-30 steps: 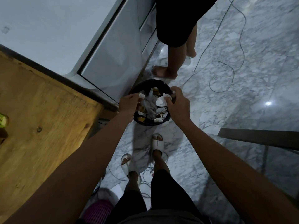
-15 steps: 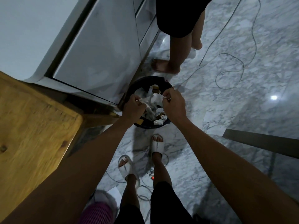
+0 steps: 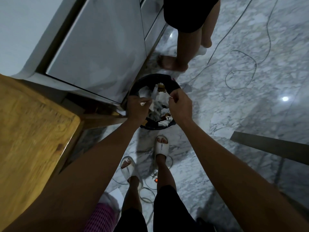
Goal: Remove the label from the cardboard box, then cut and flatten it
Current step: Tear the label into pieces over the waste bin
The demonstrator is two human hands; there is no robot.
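Observation:
Both my hands are held over a black round bin (image 3: 142, 81) on the marble floor, which is full of torn white paper and brown scraps. My left hand (image 3: 138, 107) has curled fingers pinching a thin white strip of label paper. My right hand (image 3: 179, 105) pinches a small white paper scrap (image 3: 163, 96) at its fingertips, just above the bin's contents. The cardboard box is not in view.
A wooden table (image 3: 33, 131) fills the left side. White cabinet fronts (image 3: 100, 47) stand behind the bin. Another person's bare legs (image 3: 185, 52) are just beyond it. Loose cables (image 3: 242, 71) trail over the floor, and a grey panel edge (image 3: 267, 146) juts in at right.
The view has swung left and down, shifting the table out toward the edge. My hands have stayed over the bin and drawn slightly apart while pinching the paper scraps.

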